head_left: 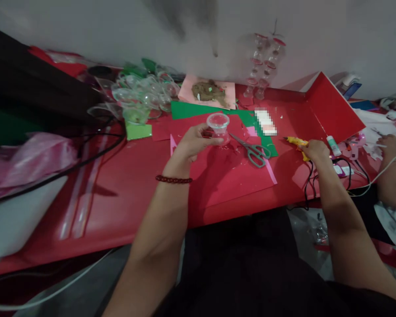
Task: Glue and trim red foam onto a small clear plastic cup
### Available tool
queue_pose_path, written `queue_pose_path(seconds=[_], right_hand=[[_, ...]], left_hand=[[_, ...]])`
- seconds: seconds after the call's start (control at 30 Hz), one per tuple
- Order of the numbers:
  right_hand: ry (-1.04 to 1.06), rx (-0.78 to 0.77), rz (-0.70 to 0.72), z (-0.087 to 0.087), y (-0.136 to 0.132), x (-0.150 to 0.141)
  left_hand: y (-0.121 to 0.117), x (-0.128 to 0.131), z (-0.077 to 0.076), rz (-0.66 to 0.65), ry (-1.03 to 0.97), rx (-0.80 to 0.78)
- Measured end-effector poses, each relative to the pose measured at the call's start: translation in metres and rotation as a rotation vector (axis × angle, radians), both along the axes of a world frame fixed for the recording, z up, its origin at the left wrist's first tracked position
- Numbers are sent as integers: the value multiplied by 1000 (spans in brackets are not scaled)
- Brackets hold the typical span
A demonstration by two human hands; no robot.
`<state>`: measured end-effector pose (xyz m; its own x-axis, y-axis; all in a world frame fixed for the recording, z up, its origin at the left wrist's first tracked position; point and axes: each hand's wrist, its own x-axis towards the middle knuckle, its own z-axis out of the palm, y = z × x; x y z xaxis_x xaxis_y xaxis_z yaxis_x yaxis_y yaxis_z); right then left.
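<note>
My left hand (198,141) is closed around a small clear plastic cup piece (218,125), flared at its top and narrow at the waist, held over red paper (218,180). On the right, my right hand (317,152) grips a yellow hot glue gun (296,141) whose nozzle points left. Scissors with grey-green handles (255,154) lie on the paper between my two hands, blades toward the cup piece. Beneath the red paper, green sheets (198,109) and pink sheets stick out.
Clear plastic cup pieces (145,92) are heaped at the back left. Strung cup pieces (262,61) hang against the wall. A red board (333,110), a glue tube (334,145) and black cords (308,185) are on the right, near another person's hand (391,145).
</note>
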<state>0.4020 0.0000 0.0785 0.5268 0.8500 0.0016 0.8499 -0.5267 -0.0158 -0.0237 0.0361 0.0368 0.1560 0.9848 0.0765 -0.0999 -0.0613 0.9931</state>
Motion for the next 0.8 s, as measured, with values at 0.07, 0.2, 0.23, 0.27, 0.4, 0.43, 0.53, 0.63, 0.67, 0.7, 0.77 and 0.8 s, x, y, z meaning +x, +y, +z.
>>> queue_pose_path(seconds=[0.07,0.2,0.23,0.27,0.4,0.43,0.53,0.63,0.67,0.7,0.77,0.8], right_hand=[[-72,78,145,-3,-5,-24],[202,197,583,-9,-6,-93],[251,204,660,-11,-3,-110],[297,204,728,-12,2,-126],[396,203,793,-16,30,-169],[411,183,777,-17,39,-175],[442,101,695,-22,68,-188],[403,89,621,-27,94,-198],[381,93,604,-28,102,-201],[364,93,590,-29,109,-204],[350,62,565,-29,120,-207],[349,36,557,-28,123,-208]], left_hand=[[3,-5,0,75,-42,24],[8,-14,3,229,-147,83],[8,-15,5,254,-168,91],[8,-16,6,275,-183,96],[6,-17,10,354,-234,104],[6,-17,11,373,-247,108],[6,-20,13,429,-257,119],[7,-25,13,457,-236,127],[8,-26,13,457,-228,127],[8,-27,13,450,-218,125],[6,-28,13,418,-200,109],[5,-28,14,385,-182,96]])
